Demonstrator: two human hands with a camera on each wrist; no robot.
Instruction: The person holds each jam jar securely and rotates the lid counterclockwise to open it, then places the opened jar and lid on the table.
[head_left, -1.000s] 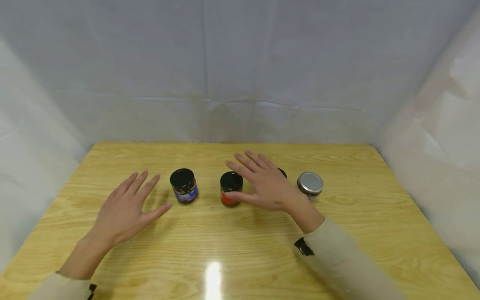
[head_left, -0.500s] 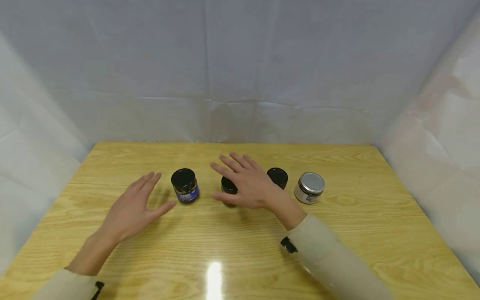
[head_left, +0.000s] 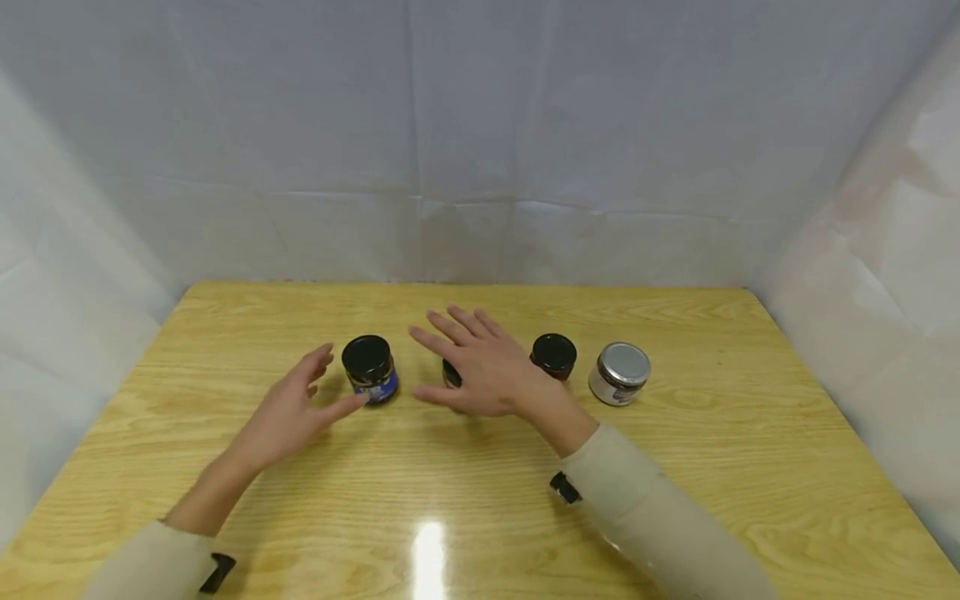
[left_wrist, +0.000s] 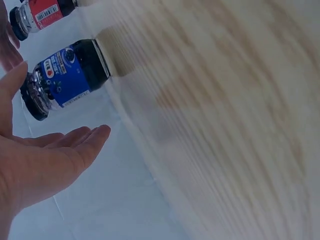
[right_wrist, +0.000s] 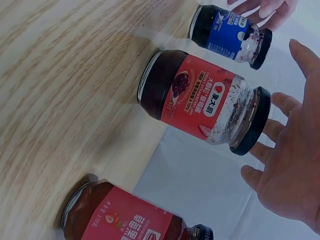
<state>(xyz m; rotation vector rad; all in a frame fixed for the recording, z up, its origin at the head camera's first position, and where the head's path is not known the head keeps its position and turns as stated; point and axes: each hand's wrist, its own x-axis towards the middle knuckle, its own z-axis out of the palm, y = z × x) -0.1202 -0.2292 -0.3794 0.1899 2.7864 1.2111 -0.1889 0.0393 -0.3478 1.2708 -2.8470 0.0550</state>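
Note:
My left hand [head_left: 288, 415] is beside the blue-labelled jar [head_left: 367, 363], thumb in front of it and fingers at its left; in the left wrist view the hand [left_wrist: 50, 165] stands apart from that jar [left_wrist: 70, 75]. Spread fingers on my right hand [head_left: 487, 371] hover over the middle red-labelled jar, hiding most of it in the head view. The right wrist view shows this jar [right_wrist: 200, 97] upright on the table, with the right hand [right_wrist: 292, 150] near its black lid and a gap between them.
To the right of my right hand stand another black-lidded jar [head_left: 553, 355], red-labelled in the right wrist view [right_wrist: 130, 215], and a silver-lidded jar [head_left: 619, 374]. The wooden table [head_left: 712, 467] is bounded by white sheeting [head_left: 480, 167] at the back and sides.
My left hand has moved right, closer to the blue-labelled jar, its fingers bending more. My right hand has moved left over the middle jar, uncovering the black-lidded jar on its right.

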